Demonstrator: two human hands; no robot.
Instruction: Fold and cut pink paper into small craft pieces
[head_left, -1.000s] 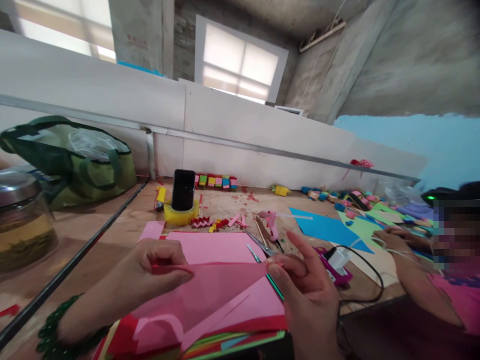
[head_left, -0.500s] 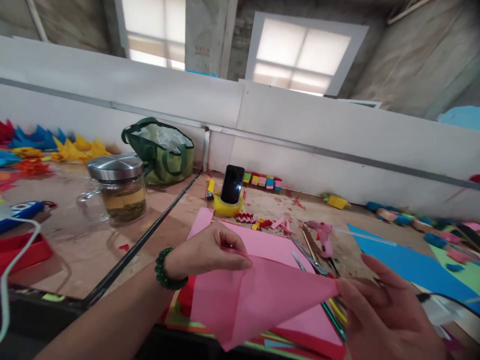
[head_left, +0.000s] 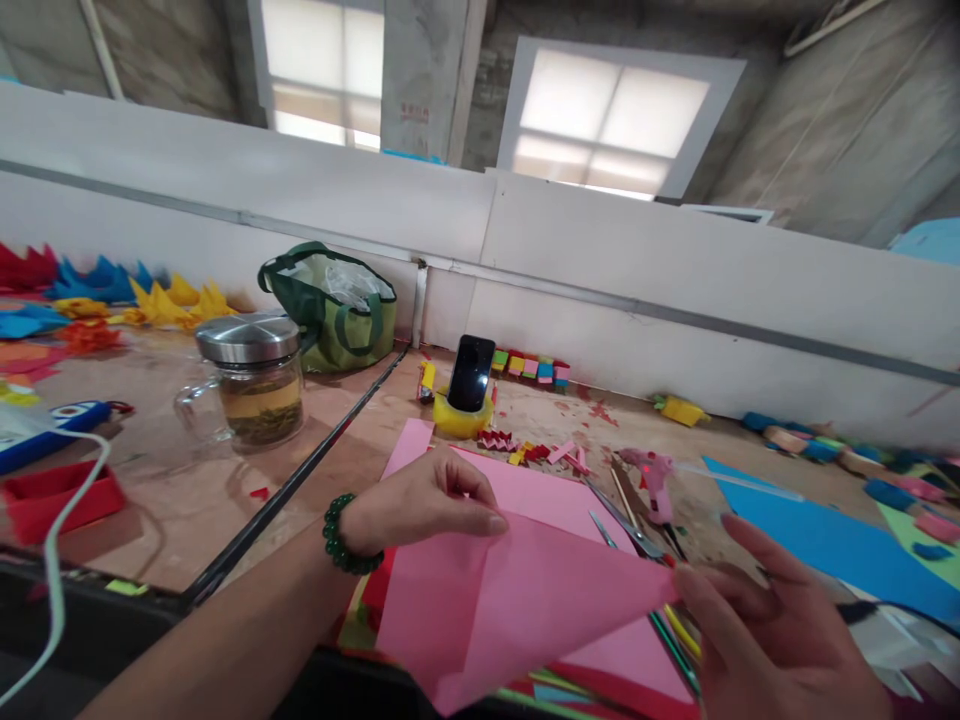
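And here's the folded pink sheet [head_left: 540, 600], front and centre, stretched between two hands! Left hand [head_left: 442, 505] has it at eleven o'clock, thumb and curled fingers closed narrow on the top edge. Right hand [head_left: 780, 630] is at three, thumb and fingers pinching the pointed corner, one finger lifted away. Down at seven, the sheet's lowest corner dips past the near edge of the pink paper stack [head_left: 540, 487] beneath. Tight quarters at one: scissors [head_left: 630, 528] just beside the stack's edge, the pink glue gun [head_left: 656, 485] right beyond, and a blue sheet [head_left: 795, 540] at two. Dead on twelve, the phone [head_left: 471, 375] stands in a yellow tape roll [head_left: 457, 420]. The roomier side is ten o'clock: brown tabletop [head_left: 202, 515] crossed by a black strip [head_left: 300, 465], with the lidded glass mug [head_left: 262, 385] well apart from the left hand.
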